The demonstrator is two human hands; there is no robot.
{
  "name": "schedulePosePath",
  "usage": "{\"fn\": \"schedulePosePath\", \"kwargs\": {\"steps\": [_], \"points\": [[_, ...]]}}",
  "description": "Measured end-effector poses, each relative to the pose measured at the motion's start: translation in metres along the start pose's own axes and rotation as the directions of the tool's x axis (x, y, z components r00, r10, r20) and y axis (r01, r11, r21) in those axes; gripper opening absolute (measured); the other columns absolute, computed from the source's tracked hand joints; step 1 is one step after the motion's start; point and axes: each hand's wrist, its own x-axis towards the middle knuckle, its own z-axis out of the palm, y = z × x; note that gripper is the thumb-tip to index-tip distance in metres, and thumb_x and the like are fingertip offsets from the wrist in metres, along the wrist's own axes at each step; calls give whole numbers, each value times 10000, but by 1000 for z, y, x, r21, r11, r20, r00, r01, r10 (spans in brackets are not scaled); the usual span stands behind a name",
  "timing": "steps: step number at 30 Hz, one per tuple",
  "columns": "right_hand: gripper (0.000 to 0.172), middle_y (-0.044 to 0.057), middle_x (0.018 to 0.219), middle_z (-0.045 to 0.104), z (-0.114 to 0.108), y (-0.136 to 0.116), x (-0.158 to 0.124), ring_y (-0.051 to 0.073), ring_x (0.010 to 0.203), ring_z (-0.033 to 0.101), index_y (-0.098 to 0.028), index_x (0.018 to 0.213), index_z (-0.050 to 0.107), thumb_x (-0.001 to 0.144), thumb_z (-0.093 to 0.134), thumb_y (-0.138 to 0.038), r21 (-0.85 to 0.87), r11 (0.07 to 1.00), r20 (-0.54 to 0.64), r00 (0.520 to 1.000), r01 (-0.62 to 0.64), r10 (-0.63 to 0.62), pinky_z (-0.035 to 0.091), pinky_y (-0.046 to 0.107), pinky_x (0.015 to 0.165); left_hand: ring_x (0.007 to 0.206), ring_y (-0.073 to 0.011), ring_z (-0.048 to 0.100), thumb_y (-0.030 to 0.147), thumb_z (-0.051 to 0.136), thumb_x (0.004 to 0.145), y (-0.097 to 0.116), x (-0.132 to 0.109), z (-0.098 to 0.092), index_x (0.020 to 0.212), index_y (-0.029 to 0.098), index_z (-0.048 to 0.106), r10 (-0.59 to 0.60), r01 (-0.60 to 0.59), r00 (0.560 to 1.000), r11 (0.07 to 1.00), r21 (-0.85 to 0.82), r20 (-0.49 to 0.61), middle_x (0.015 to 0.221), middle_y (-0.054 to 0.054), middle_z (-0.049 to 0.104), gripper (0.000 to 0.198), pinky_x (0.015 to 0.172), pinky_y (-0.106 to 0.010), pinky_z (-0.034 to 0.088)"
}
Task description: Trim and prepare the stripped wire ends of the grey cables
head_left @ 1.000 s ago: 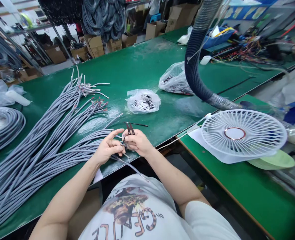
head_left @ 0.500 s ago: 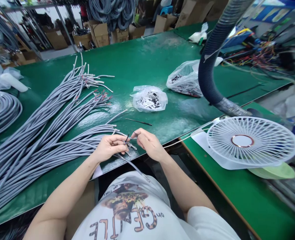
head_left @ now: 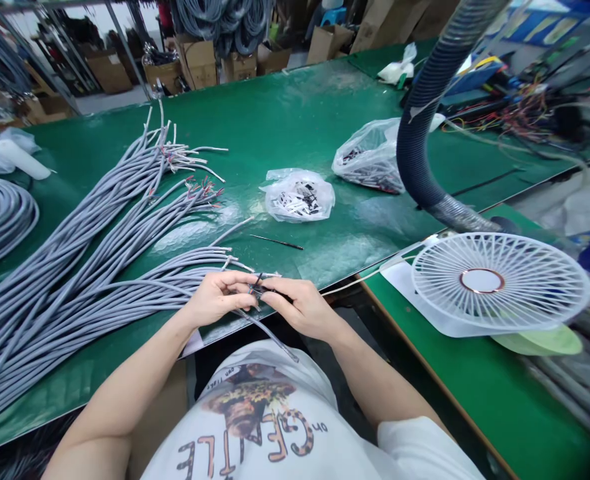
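My left hand [head_left: 221, 295] is closed in a pinch on the end of a grey cable, at the front edge of the green table. A thin black piece [head_left: 258, 280] sticks up at its fingertips. My right hand [head_left: 302, 303] meets it from the right, thumb and forefinger pinched on something dark and too small to make out. Around and behind the left hand lie the ends of several grey cables [head_left: 145, 287]. One loose cable end [head_left: 275, 339] hangs over the edge towards my shirt. Beyond the hands, a thin dark rod [head_left: 276, 241] lies on the table.
An open plastic bag [head_left: 299, 197] of small black and white pieces stands behind the rod, with a fuller bag [head_left: 369, 160] beyond. More cable bundles [head_left: 125, 173] spread at the left. A ribbed black hose [head_left: 417, 133] and a white fan [head_left: 499, 283] occupy the right side.
My right hand has moved slightly down and left, and its fingertips now meet those of my left hand. The left hand has stayed in nearly the same place.
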Motion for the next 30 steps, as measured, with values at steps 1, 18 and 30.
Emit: {"fn": "schedulePosePath", "kwargs": {"steps": [1,18,30], "points": [[237,62,944,707,-1,0,0,148,823,638,-170,989,666,935,472,-295,-11,1000,4,1000,7,-7,456,242,763,602,-126,639,278,790,660,0,0,-1,1016,128,668,13,-13,1000,1000,4,18,684,-22,689,405,592,-231,519],[239,80,1025,720,-13,3,6,170,883,666,-177,1052,683,910,517,-274,-13,990,66,988,142,-141,492,265,785,692,-141,671,273,723,752,5,-1,-8,892,141,533,102,-96,982,994,-43,160,737,-44,707,271,656,-237,498],[278,62,769,713,4,8,4,137,674,630,-166,891,667,946,440,-317,-316,921,-14,969,229,-246,407,233,616,841,-170,587,289,686,768,28,2,-26,895,154,686,320,-346,938,864,365,132,885,-73,649,186,806,-292,454]]}}
